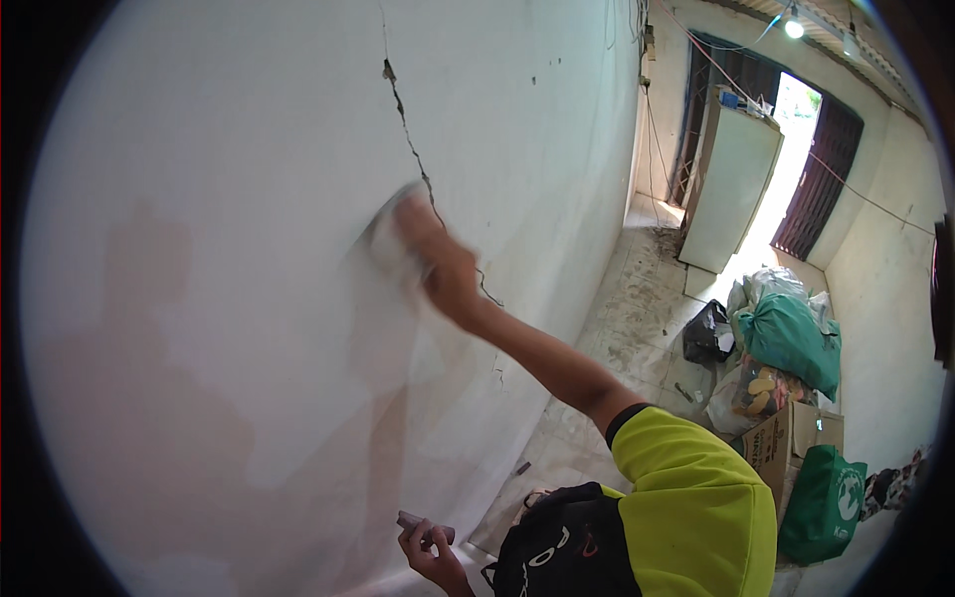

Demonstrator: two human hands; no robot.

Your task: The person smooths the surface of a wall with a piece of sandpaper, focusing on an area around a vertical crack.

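Observation:
My right hand (426, 239) reaches out to the white wall (249, 159), beside a long jagged crack (401, 111). Motion smears its fingers, which seem closed on a flat pale grey thing (376, 231) against the wall; its kind is too blurred to tell. Low in the picture, near the foot of the wall, my left hand (430, 559) is closed around a small brownish-grey block (426, 527), its fingers bent over the near side. The crack runs down from the top, passes behind my right hand and forearm, and shows again beneath them.
Stuffed bags, among them a green sack (791, 333), stand along the right wall with a cardboard box (786, 443) and a green tote bag (824, 505). A tall pale cabinet (731, 189) stands by the bright doorway. Debris marks the tiled floor (637, 308).

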